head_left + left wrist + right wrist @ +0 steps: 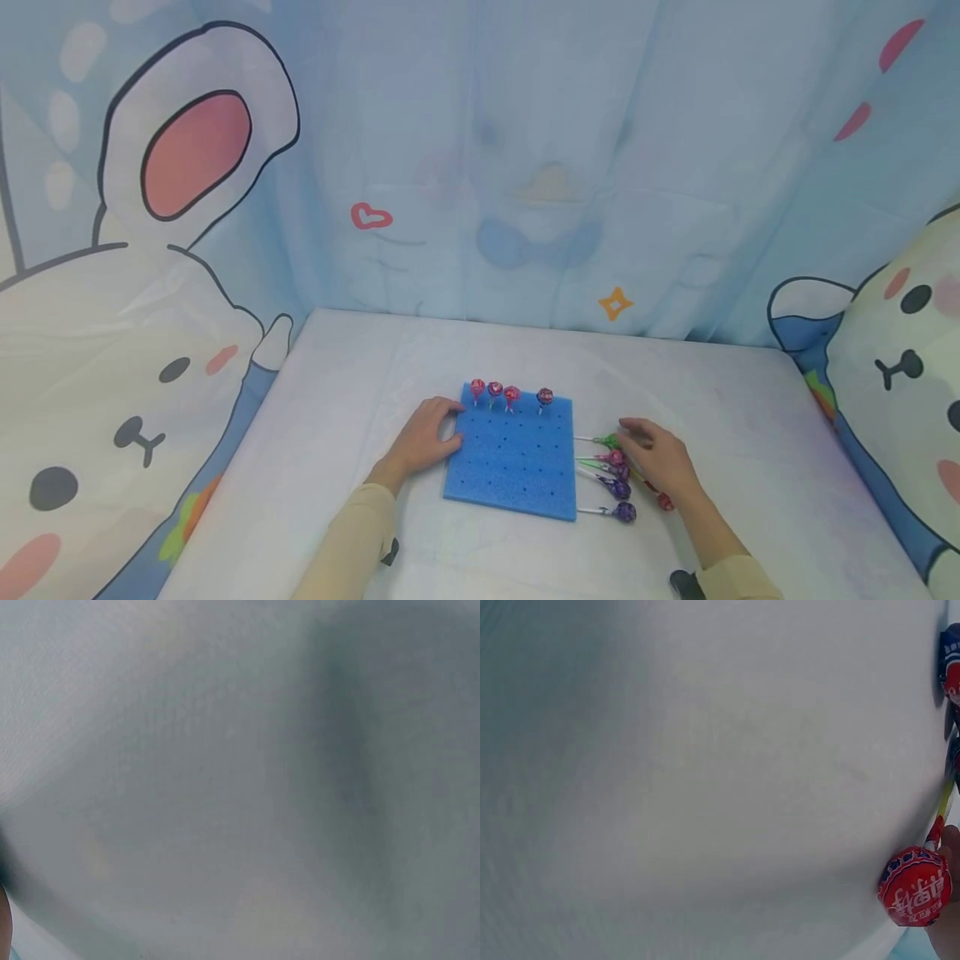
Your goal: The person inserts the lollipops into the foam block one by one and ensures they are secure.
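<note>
A blue foam board [517, 454] with rows of small holes lies on the table. Wrapped lollipops [495, 389] stand upright along its far edge, three close together and one farther right. My left hand [422, 437] rests at the board's left edge, thumb and fingers spread apart and touching it. At the right, my right hand [663, 457] reaches over loose lollipops; its fingertips meet the head of a green lollipop [606, 440] and partly cover it. Whether they pinch it is hidden. A red lollipop [915, 887] lies below that hand, its yellow stick partly covered.
Beside the board's right edge lie pink and purple lollipops [624, 512], sticks pointing left. A white cloth [360, 358] covers the table. Printed blue curtains [480, 167] hang behind and at both sides. The left wrist view shows mostly blurred cloth.
</note>
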`<state>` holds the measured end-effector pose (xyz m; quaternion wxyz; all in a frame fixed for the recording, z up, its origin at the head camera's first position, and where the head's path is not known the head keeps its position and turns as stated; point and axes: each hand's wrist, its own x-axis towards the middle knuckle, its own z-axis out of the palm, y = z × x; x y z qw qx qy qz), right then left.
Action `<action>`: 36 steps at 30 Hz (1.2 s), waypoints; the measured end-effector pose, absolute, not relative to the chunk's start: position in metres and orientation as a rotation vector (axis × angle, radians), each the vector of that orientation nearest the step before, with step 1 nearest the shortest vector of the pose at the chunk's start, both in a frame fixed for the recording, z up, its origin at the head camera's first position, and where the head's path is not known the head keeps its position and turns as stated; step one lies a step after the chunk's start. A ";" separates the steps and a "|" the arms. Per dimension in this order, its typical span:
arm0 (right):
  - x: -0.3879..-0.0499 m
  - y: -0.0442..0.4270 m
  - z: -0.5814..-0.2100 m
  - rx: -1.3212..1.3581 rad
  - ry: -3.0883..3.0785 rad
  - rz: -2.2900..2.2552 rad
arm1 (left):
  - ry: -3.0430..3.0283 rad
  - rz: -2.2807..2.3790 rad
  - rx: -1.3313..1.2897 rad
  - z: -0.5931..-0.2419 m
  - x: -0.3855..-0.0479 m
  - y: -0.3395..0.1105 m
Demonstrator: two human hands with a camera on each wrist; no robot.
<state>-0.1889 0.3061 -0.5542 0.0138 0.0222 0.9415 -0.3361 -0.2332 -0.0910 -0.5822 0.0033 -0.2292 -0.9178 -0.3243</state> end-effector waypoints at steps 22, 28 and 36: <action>-0.197 0.307 -0.566 0.159 2.866 -1.066 | -2.883 -0.999 -0.720 -0.583 -0.235 -0.091; -0.196 0.306 -0.555 0.203 2.829 -1.206 | -2.849 -1.008 -0.731 -0.584 -0.234 -0.091; -0.197 0.298 -0.544 0.281 2.685 -1.500 | -2.876 -1.018 -0.717 -0.582 -0.233 -0.091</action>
